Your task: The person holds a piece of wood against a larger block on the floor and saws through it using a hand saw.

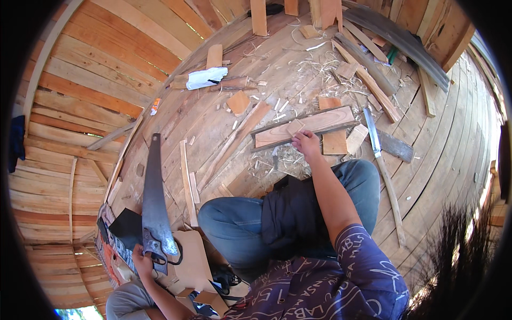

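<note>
Clock set with 12 at the far side of the scene.

Plank floor carries everything; pale shavings strewn beyond the board.

Saw: left side, long axis near upright in view, handle at 6, narrow tip at 12. Left hand on the handle, fingers closed around it.

Long board: ahead of the sitter, long axis from between 8 and 9 to between 2 and 3.

Right hand: reaches in from 5 o'clock to the board's near edge. Fingers bent; pinching or merely touching, cannot tell.

Small block: squarish, no clear long axis, corner-on over the board's nearer-left half. Key relation: it sits at 11 from the right fingertips, right against them. Right hand much the nearer; left well apart, between 7 and 8 from the block.
</note>
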Action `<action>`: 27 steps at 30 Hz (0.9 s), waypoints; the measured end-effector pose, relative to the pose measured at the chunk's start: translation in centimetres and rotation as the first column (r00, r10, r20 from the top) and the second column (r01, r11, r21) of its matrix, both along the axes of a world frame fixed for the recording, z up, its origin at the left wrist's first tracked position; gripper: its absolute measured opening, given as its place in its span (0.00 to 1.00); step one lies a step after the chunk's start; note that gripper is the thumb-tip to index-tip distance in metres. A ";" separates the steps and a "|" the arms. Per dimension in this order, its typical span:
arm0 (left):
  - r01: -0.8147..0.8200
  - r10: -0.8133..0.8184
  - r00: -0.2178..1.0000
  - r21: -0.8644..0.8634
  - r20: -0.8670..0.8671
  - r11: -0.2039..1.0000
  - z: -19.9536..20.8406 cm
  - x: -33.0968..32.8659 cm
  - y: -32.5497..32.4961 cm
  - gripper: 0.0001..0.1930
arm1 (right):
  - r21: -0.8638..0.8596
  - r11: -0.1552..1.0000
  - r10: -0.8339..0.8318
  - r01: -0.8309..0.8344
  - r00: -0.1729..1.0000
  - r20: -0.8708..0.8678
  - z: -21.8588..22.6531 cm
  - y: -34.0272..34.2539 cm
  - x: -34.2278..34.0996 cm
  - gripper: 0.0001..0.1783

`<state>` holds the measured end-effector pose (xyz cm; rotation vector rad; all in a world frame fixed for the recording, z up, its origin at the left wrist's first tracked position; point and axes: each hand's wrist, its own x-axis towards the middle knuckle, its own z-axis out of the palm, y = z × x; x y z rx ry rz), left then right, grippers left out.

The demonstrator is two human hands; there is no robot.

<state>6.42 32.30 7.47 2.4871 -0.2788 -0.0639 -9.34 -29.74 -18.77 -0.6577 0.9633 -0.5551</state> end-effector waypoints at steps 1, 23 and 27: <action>-0.028 0.027 0.999 0.014 0.039 1.000 3.2 -2.6 -5.3 0.08 | -0.010 0.998 0.067 -0.067 0.997 -0.028 -0.1 0.1 -0.6 0.15; -0.067 -0.490 0.802 -0.868 -0.340 0.492 -10.9 -18.3 -45.4 0.08 | -0.199 0.929 0.362 -0.311 0.663 0.656 10.8 9.5 -14.0 0.29; -0.043 -0.517 0.755 -0.818 -0.403 0.574 -11.6 -18.9 -48.8 0.04 | -0.459 0.860 0.411 -0.225 0.838 0.359 13.2 8.3 -14.8 0.32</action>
